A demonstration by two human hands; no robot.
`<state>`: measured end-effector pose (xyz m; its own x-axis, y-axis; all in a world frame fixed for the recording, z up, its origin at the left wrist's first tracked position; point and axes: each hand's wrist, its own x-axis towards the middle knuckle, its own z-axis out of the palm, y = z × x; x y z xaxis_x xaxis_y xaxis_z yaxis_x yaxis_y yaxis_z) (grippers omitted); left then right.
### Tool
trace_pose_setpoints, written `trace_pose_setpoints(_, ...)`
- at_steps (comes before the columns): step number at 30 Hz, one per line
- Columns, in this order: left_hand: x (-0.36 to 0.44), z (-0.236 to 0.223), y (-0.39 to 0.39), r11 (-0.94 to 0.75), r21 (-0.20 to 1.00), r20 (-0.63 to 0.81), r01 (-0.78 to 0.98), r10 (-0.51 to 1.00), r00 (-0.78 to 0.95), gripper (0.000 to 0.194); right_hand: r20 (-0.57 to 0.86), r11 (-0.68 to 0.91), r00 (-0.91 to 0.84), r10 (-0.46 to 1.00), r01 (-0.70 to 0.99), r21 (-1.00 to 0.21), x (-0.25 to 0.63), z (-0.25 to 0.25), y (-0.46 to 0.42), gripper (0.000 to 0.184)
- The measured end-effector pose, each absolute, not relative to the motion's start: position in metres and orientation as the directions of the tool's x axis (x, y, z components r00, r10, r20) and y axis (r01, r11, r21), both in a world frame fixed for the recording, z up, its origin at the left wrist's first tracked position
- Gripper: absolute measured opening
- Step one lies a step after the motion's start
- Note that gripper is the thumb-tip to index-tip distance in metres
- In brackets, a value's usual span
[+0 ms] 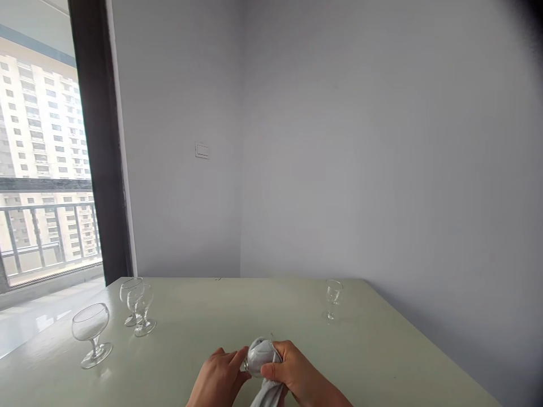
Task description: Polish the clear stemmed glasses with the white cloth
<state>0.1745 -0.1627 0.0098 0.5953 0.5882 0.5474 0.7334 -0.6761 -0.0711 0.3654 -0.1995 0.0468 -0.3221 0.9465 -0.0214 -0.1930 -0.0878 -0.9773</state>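
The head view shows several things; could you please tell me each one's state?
Held glass: tilted, cloth inside bowl
Cloth: bunched, partly hanging out
Left hand: holding the held glass's stem end
Right hand: gripping cloth and bowl
Front left glass: upright, looks empty
Middle left glass: upright, looks empty
Rear left glass: upright, looks empty
Right glass: upright, looks empty
Wall switch: position unclear

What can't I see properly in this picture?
All in the head view:
Held glass: foot mostly hidden by the left hand; rim mostly hidden by the right hand and cloth.
Cloth: lower end cut off by the bottom edge.
Table: near edge cut off there too.
Building: details inside its windows too small.
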Motion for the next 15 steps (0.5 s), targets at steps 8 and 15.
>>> trace_pose_setpoints(8,0.171,0.04,-0.168,-0.748,-0.105,0.683,0.656,0.426,0.594,0.024,-0.069,-0.148,-0.221,0.973,-0.364,-0.92,0.361,0.059,-0.214,0.021)
trace_pose_setpoints(15,0.165,0.064,-0.185,-0.241,0.914,-0.131,0.326,0.586,0.8,0.057,-0.011,0.064,-0.351,0.936,0.202,-0.977,0.381,0.08,-0.26,0.008)
